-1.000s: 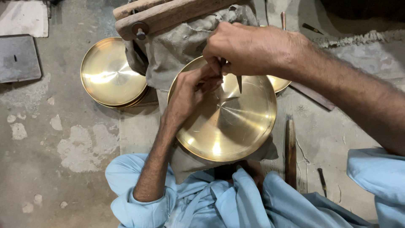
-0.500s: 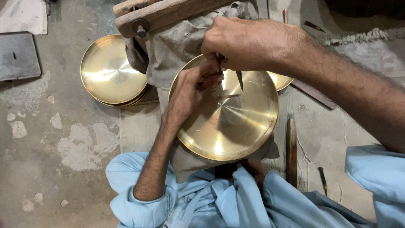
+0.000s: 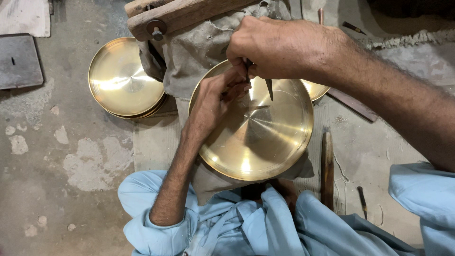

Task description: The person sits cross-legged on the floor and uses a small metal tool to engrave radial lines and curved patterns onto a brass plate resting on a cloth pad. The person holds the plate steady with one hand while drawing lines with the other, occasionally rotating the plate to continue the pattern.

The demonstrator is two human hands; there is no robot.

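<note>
Gripping a pointed tool (image 3: 269,89), right hand (image 3: 279,47) arches over brass plate (image 3: 258,128).

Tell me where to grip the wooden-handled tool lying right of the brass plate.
Grip the wooden-handled tool around its thick mid-shaft, coming straight down from above with fingers either side. It lies flat, lengthwise toward the person, its sides clear of the brass plate.
</note>
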